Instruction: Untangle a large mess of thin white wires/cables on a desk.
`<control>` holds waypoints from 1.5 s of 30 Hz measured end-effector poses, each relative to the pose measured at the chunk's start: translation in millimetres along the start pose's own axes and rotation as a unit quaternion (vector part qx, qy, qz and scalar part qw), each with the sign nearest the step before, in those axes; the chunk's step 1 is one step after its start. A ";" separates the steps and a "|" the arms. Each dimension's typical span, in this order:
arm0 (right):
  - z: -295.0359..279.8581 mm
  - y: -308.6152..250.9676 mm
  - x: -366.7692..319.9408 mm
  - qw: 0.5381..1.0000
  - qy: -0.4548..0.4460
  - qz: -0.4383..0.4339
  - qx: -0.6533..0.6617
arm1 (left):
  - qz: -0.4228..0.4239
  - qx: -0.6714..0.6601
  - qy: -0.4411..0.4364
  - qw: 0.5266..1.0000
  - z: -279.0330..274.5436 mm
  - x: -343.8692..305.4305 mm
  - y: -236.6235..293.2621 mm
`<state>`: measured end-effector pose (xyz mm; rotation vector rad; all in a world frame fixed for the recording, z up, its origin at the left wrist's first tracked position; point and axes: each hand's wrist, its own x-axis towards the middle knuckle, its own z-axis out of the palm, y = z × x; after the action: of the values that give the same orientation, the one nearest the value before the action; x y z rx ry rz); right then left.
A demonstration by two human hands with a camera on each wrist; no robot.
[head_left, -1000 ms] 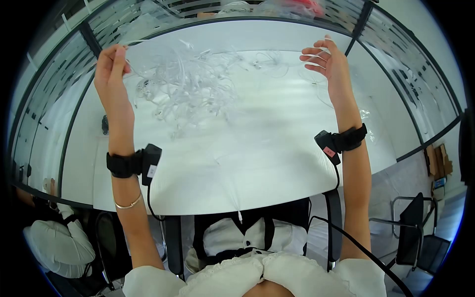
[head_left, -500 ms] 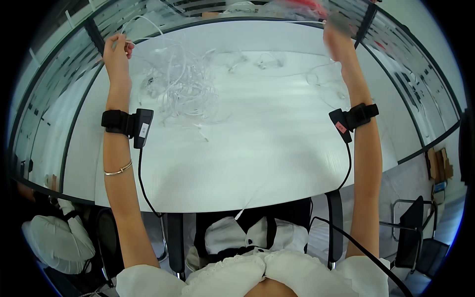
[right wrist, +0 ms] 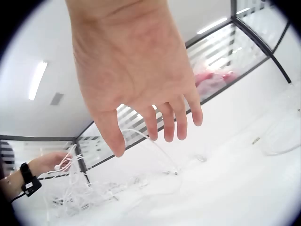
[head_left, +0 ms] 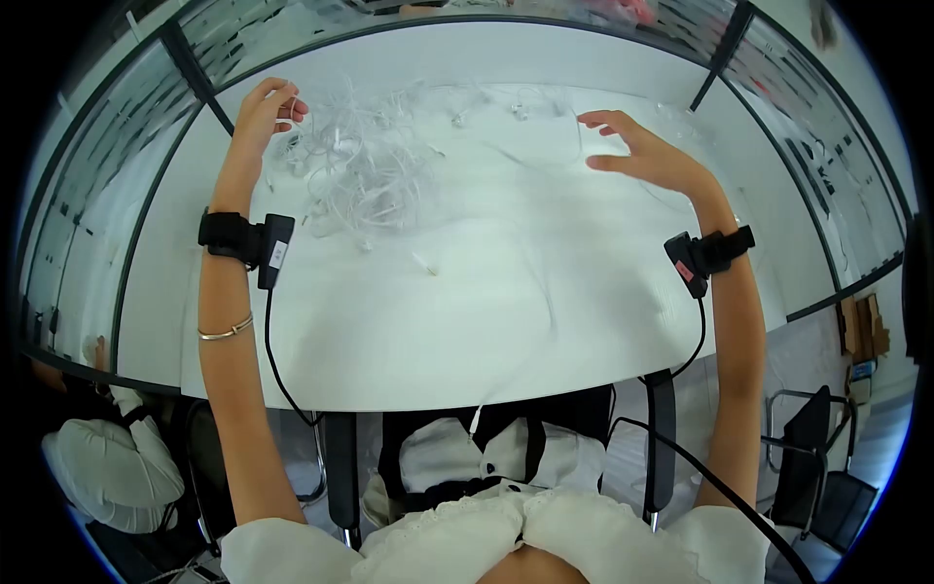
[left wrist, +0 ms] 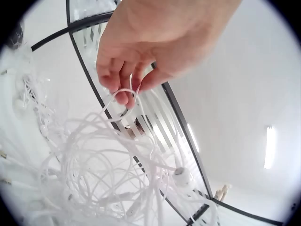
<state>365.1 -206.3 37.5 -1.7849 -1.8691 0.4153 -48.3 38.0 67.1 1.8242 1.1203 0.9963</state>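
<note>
A tangled pile of white earphone cables (head_left: 375,170) spreads over the back left of the table. My left hand (head_left: 265,115) is at the pile's far left edge. In the left wrist view its thumb and fingertips pinch a thin white earphone cable (left wrist: 128,90), with tangled loops hanging below and a white earbud (left wrist: 184,178) among them. My right hand (head_left: 642,156) is above the right side of the table, thumb apart and fingers spread, nothing gripped. Past its fingertips runs a white cable (right wrist: 162,149) in the right wrist view.
A white table (head_left: 467,331) has raised panels behind it. Small cable pieces (head_left: 520,112) lie near the back. A white plug (head_left: 475,420) hangs over the front edge. Black chair arms (head_left: 662,443) stand by the front, and another person (head_left: 112,477) sits at far left.
The right hand, a moment ago raised at the far right with a cable, has come down and inward, its fingers now spread. The left hand has shifted slightly right toward the pile, still holding cable.
</note>
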 end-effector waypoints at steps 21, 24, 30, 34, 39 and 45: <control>61.8 -99.3 -23.9 0.995 -0.081 -0.027 0.042 | 0.294 0.380 -0.231 0.846 79.5 -132.6 30.0; 18.4 -97.7 -35.4 0.994 -0.017 -0.004 0.109 | 0.262 0.401 -0.174 0.860 69.6 -127.7 21.1; -42.4 -62.0 -52.6 0.982 0.142 0.006 0.127 | 0.204 0.340 -0.103 0.912 49.1 -114.0 23.8; -58.7 -37.6 -52.9 0.969 0.204 0.031 0.139 | 0.189 0.279 -0.065 0.939 43.9 -105.3 18.0; -63.2 -21.7 -47.4 0.948 0.260 0.042 0.180 | 0.225 0.170 -0.058 0.958 37.6 -105.6 28.7; -49.3 -6.3 -37.6 0.973 0.155 0.087 0.150 | 0.227 0.149 -0.173 0.947 52.4 -128.7 49.6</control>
<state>387.5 -250.4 75.6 -1.6999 -1.3651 0.4290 -25.2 -107.6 60.9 2.4630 0.6707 0.7297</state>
